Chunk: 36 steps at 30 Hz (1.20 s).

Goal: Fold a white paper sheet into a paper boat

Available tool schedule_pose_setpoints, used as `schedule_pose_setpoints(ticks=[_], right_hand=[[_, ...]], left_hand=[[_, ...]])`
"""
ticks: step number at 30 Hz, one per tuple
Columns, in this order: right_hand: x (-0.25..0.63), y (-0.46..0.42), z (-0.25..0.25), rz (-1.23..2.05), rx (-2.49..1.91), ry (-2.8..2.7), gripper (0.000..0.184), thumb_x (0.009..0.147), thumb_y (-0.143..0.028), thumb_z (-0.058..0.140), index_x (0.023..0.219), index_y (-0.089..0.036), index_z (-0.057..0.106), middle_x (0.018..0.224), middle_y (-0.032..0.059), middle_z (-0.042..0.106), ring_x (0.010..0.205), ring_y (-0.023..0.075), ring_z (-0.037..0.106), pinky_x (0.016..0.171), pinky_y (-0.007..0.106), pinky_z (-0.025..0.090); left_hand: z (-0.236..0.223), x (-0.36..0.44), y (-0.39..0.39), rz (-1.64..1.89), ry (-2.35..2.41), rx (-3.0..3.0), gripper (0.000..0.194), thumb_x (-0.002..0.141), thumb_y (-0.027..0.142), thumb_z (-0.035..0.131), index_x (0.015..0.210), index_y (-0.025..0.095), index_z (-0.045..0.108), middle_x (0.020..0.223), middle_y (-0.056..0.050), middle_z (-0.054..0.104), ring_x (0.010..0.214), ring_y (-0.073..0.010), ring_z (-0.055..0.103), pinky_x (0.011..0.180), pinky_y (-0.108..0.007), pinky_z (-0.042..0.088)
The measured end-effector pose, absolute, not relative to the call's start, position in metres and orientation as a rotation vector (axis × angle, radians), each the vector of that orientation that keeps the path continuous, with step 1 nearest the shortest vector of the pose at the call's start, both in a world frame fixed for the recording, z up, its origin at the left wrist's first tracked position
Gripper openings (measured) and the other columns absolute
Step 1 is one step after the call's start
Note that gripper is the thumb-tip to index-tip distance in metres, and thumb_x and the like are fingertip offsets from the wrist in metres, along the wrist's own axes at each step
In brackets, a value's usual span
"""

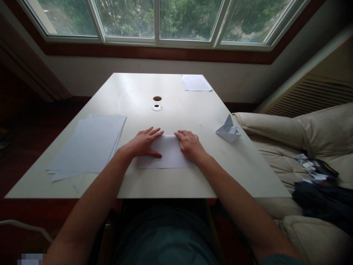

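Note:
A folded white sheet of paper (168, 154) lies on the white table (171, 184) in front of me. My left hand (145, 142) rests flat on its left part, fingers stretched out toward the fold at the far edge. My right hand (189, 144) lies flat on its right part, fingers pressing along the same far edge. Neither hand grips anything.
A stack of white sheets (89, 145) lies at the table's left. A folded paper boat (228, 129) stands near the right edge. Another sheet (195, 82) lies at the far right. A cable hole (157, 98) and its cap (157, 107) sit mid-table. A cream sofa (303, 140) with dark cloth flanks the right.

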State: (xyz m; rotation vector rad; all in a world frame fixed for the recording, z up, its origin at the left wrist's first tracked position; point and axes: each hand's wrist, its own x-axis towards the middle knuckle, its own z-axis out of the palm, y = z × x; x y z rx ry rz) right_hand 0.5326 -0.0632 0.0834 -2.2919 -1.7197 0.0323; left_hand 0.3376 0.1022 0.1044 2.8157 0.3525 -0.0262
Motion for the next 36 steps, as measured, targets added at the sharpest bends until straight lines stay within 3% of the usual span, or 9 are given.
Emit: schedule_pose_setpoints(ticks=[13, 23, 36], right_hand=[[0.532, -0.063, 0.083, 0.044, -2.291, -1.712, 0.044, 0.096, -0.025, 0.038, 0.137, -0.024, 0.053, 0.144, 0.0110, 0.052, 0.129, 0.0284, 0.044, 0.104, 0.045, 0.035], [0.522, -0.060, 0.083, 0.054, -2.132, -1.746, 0.045, 0.094, -0.018, 0.038, 0.136, -0.019, 0.053, 0.141, 0.0095, 0.056, 0.131, 0.0221, 0.046, 0.110, 0.037, 0.030], [0.519, -0.059, 0.079, -0.020, -2.093, -1.772, 0.041, 0.100, -0.028, 0.036, 0.136, -0.019, 0.052, 0.138, 0.0099, 0.058, 0.128, 0.0236, 0.049, 0.107, 0.040, 0.032]], left_hand=[[0.099, 0.337, 0.112, -0.004, 0.309, 2.802, 0.104, 0.066, 0.076, 0.068, 0.152, 0.030, 0.033, 0.157, -0.007, 0.037, 0.145, -0.0371, 0.029, 0.115, -0.047, 0.023], [0.098, 0.335, 0.116, 0.017, 0.313, 2.773, 0.104, 0.063, 0.074, 0.071, 0.151, 0.030, 0.036, 0.156, -0.008, 0.038, 0.144, -0.0370, 0.029, 0.115, -0.047, 0.022], [0.097, 0.333, 0.115, 0.021, 0.284, 2.809, 0.107, 0.063, 0.075, 0.070, 0.152, 0.027, 0.035, 0.156, -0.010, 0.039, 0.145, -0.0362, 0.029, 0.115, -0.048, 0.023]])
